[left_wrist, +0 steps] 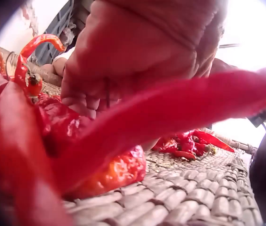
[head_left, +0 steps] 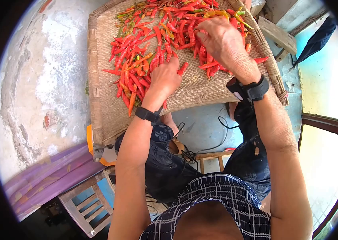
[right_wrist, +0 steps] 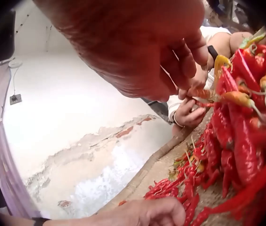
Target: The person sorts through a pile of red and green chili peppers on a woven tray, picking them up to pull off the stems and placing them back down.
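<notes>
While red peppers [head_left: 191,34] lie in piles on the woven tray [head_left: 199,87], the left hand [head_left: 165,78] bends its fingers down among them and the right hand [head_left: 225,42] half-curls above; I cannot tell if either holds one.

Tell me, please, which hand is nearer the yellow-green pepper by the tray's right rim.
Right. In the head view, the right hand is just left of the pepper and lower; the left hand is farther off, down-left at the red peppers.
</notes>
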### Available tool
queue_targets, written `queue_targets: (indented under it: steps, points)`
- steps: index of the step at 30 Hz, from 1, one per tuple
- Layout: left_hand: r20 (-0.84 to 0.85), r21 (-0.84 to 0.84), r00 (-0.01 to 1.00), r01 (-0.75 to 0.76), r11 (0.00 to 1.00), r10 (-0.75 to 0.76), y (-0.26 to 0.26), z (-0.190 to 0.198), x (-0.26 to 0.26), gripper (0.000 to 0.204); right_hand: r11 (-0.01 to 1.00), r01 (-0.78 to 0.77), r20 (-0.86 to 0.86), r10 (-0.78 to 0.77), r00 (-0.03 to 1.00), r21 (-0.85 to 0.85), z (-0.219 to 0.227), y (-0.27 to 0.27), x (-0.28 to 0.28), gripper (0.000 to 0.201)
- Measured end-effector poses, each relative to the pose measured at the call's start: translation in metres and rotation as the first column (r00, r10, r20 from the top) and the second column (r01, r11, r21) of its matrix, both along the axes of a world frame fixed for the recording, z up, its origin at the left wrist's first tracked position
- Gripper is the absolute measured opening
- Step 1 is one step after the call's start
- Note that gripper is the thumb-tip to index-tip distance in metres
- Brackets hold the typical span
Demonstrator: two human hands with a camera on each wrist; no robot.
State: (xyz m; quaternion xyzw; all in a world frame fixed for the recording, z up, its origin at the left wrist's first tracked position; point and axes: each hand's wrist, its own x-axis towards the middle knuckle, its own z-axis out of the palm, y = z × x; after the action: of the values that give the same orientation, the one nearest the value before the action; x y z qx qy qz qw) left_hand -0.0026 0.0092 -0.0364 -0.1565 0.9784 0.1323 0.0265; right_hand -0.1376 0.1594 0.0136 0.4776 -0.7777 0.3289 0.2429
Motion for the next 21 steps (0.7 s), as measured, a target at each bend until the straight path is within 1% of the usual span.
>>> queue_targets:
  steps: [1,2,3,4,5,6,7,8,9,10,12,13,14,16,17,18,19,20,21]
  points:
    - [0.000,-0.001,1.000,0.000,1.000,0.000,-0.007,-0.003,-0.001,0.023,0.999,-0.023,0.063,0.020,0.998,0.041,-0.001,-0.001,0.007,0.016]
    - [-0.127,0.251,0.990,-0.028,0.968,0.062,-0.016,0.000,-0.002,0.022,0.999,-0.022,0.063,0.020,0.998,0.038,-0.001,-0.002,0.013,0.016]
    - [-0.231,0.488,0.962,-0.019,0.873,0.149,-0.022,0.002,-0.001,0.022,0.992,-0.039,0.216,0.012,0.976,0.120,-0.003,-0.004,0.018,0.019]
    - [-0.164,0.798,0.948,-0.037,0.602,0.274,-0.028,0.003,-0.002,0.020,0.978,-0.067,0.362,-0.010,0.932,0.199,-0.003,-0.005,0.023,0.023]
    - [-0.155,0.868,0.939,-0.018,0.496,0.306,-0.027,0.017,-0.001,0.018,0.945,-0.146,0.481,-0.014,0.876,0.294,0.003,-0.005,0.024,0.032]
    - [-0.142,0.924,0.931,0.003,0.381,0.337,-0.025,0.028,0.001,0.016,0.945,-0.143,0.483,-0.018,0.876,0.294,-0.001,-0.007,0.025,0.032]
    - [-0.141,0.925,0.931,0.003,0.381,0.336,-0.022,0.032,0.002,0.016,0.961,-0.193,0.556,0.053,0.829,0.197,-0.009,-0.009,0.026,0.034]
    - [-0.165,0.942,0.940,0.061,0.330,0.298,-0.019,0.034,0.002,0.016,0.967,-0.237,0.619,0.129,0.775,0.095,-0.009,-0.013,0.029,0.037]
    - [-0.191,0.954,0.945,0.116,0.275,0.264,-0.017,0.036,0.002,0.016,0.964,-0.252,0.664,0.131,0.736,0.089,-0.007,-0.014,0.028,0.040]
    - [-0.190,0.955,0.944,0.114,0.274,0.269,-0.014,0.037,0.002,0.016,0.962,-0.257,0.665,0.134,0.735,0.090,-0.004,-0.015,0.028,0.040]
    - [-0.220,0.959,0.957,0.178,0.220,0.186,-0.010,0.038,0.003,0.018,0.964,-0.257,0.744,0.125,0.656,0.065,-0.001,-0.018,0.028,0.040]
    - [-0.229,0.950,0.955,0.176,0.260,0.190,-0.013,0.035,0.003,0.019,0.965,-0.262,0.761,0.169,0.626,0.001,0.000,-0.018,0.026,0.035]
    - [-0.226,0.950,0.955,0.173,0.259,0.193,-0.015,0.032,0.002,0.019,0.965,-0.263,0.763,0.169,0.624,0.001,0.003,-0.017,0.023,0.035]
    - [-0.174,0.924,0.952,0.069,0.376,0.253,-0.021,0.023,-0.001,0.018,0.994,-0.107,0.658,0.068,0.750,0.018,0.013,-0.012,0.014,0.029]
    - [-0.186,0.836,0.957,0.036,0.547,0.220,-0.025,0.006,-0.004,0.021,0.996,-0.084,0.563,0.063,0.824,0.011,0.015,-0.008,0.004,0.026]
    - [-0.186,0.837,0.957,0.037,0.546,0.221,-0.023,0.008,-0.003,0.021,0.999,0.001,0.542,-0.029,0.840,0.052,0.025,-0.003,0.002,0.025]
    - [-0.162,0.554,0.986,0.057,0.830,0.041,-0.019,0.009,0.000,0.022,0.997,0.055,0.471,-0.075,0.879,0.057,0.021,0.002,-0.007,0.023]
    - [-0.066,0.186,0.991,0.126,0.974,-0.116,-0.015,0.009,0.002,0.023,0.992,0.109,0.399,-0.122,0.909,0.057,0.021,0.006,-0.014,0.022]
    - [-0.154,0.056,0.975,0.171,0.984,-0.161,-0.013,-0.003,0.005,0.023,0.992,0.109,0.399,-0.123,0.909,0.057,0.019,0.010,-0.018,0.022]
